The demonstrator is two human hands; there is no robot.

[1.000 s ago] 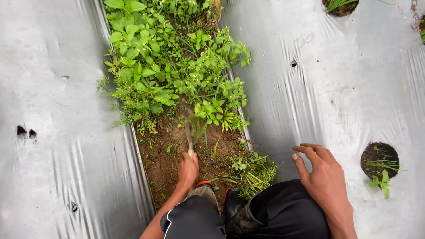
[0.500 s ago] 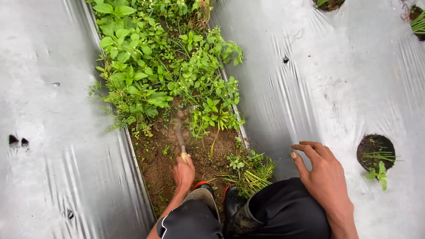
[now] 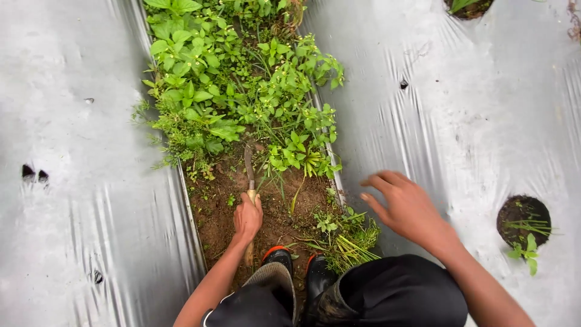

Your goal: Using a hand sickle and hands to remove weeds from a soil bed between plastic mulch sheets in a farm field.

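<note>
My left hand [image 3: 247, 218] grips the wooden handle of a small hoe-like hand tool [image 3: 249, 172], whose blade points into the soil at the edge of a dense patch of green weeds [image 3: 233, 91]. My right hand [image 3: 404, 204] hovers open with fingers spread over the silver plastic mulch [image 3: 460, 133], just right of the furrow. A small heap of pulled weeds [image 3: 345, 236] lies on the bare brown soil [image 3: 275, 212] near my black rubber boots [image 3: 296, 275].
Silver mulch sheets [image 3: 78, 181] cover the raised beds on both sides of the furrow. A round planting hole [image 3: 523, 221] with a small seedling sits at the right. Another planting hole [image 3: 469, 7] is at the top right. Small tears [image 3: 33, 174] mark the left sheet.
My right hand has lifted and moved left toward the furrow, fingers spread. My left hand has pulled the tool slightly back toward me through the soil.
</note>
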